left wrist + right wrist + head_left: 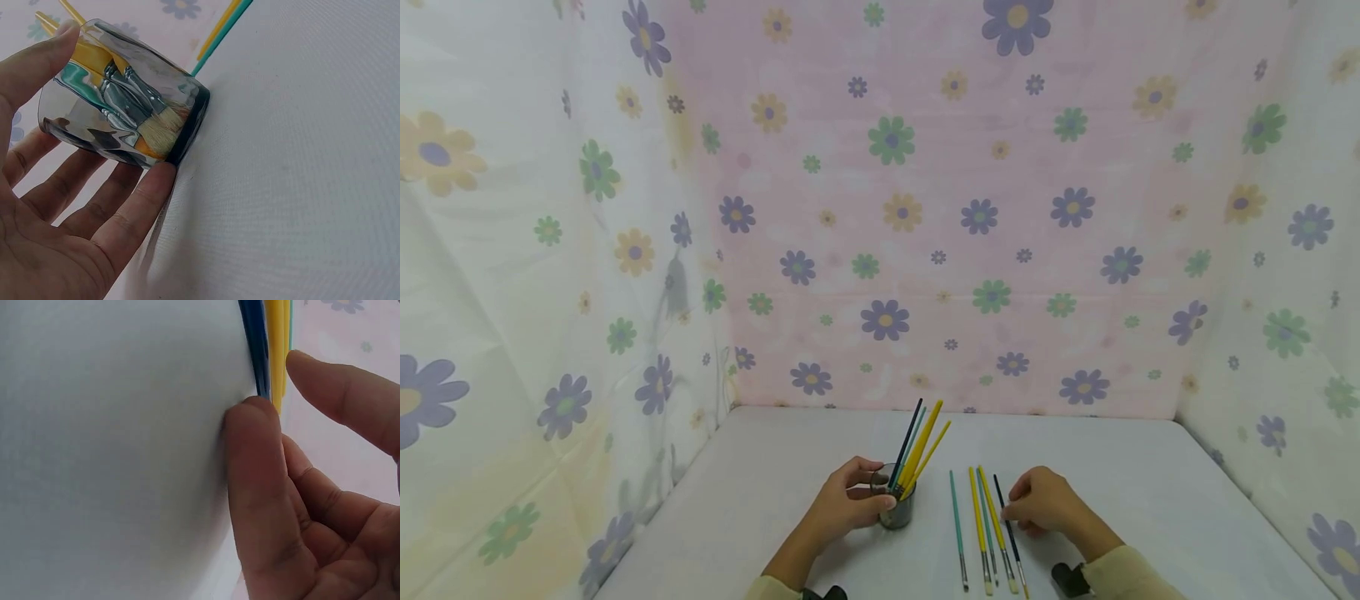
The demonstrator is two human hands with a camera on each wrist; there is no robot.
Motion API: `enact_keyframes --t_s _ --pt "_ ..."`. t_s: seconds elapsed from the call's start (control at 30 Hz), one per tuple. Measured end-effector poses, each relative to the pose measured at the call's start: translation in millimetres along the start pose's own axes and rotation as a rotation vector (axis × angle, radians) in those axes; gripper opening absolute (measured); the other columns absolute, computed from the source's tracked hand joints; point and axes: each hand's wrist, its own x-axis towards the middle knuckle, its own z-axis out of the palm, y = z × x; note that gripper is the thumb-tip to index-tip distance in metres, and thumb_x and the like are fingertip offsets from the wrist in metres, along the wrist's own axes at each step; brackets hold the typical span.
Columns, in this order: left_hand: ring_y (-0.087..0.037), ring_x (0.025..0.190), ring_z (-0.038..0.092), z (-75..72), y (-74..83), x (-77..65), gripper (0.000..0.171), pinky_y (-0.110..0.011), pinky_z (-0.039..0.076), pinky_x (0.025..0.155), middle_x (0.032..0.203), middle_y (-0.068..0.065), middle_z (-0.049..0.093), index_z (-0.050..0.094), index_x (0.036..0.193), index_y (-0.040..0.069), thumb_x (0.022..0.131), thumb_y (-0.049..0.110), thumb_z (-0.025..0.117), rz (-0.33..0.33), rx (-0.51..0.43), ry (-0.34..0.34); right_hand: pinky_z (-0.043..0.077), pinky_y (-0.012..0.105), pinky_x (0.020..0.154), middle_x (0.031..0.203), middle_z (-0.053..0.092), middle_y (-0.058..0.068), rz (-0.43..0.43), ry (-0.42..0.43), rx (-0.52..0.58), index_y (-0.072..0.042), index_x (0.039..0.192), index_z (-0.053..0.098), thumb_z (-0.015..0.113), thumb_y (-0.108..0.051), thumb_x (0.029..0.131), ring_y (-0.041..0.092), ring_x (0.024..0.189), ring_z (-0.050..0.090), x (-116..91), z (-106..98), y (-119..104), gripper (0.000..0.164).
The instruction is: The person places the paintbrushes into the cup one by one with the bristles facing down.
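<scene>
At least four paintbrushes (922, 443) stand in the glass cup (895, 517), gripped by the curved left hand (847, 502); five loose brushes (979, 525) lie to its right. The right hand (1048, 502), thumb parted, touches the rightmost, dark-blue one (1012, 537), unpinched.

Left grip (844, 504) curved, right grip (1047, 502), thumb (344, 394) apart

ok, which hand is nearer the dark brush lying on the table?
Right. The right hand has its fingers right beside the dark brush; contact is hard to tell. The left hand is farther off, around the cup, beyond the four other loose brushes.
</scene>
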Motion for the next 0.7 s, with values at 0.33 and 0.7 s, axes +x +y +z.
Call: enact_keyframes --t_s 0.33,0.7 --pt "-0.027 0.117 0.068 0.0 0.9 -0.7 0.066 -0.045 0.065 0.082 0.137 -0.014 0.064 0.057 0.140 0.014 0.085 0.034 0.087 0.001 0.007 -0.004 0.058 0.029 0.056 0.082 0.066 0.010 0.013 0.011 -0.022 -0.003 0.089 0.065 0.093 -0.011 0.073 0.019 0.066 0.067 2.3 4.9 -4.7 0.033" --pt "-0.026 0.116 0.069 0.5 1.1 -1.0 0.068 -0.044 0.065 0.081 0.136 -0.013 0.064 0.057 0.140 0.013 0.083 0.035 0.088 -0.005 0.013 0.006 0.059 0.031 0.056 0.080 0.067 0.010 0.040 -0.010 0.013 -0.003 0.091 0.068 0.084 -0.007 0.077 0.020 0.065 0.067 5.7 3.9 -1.7 0.022"
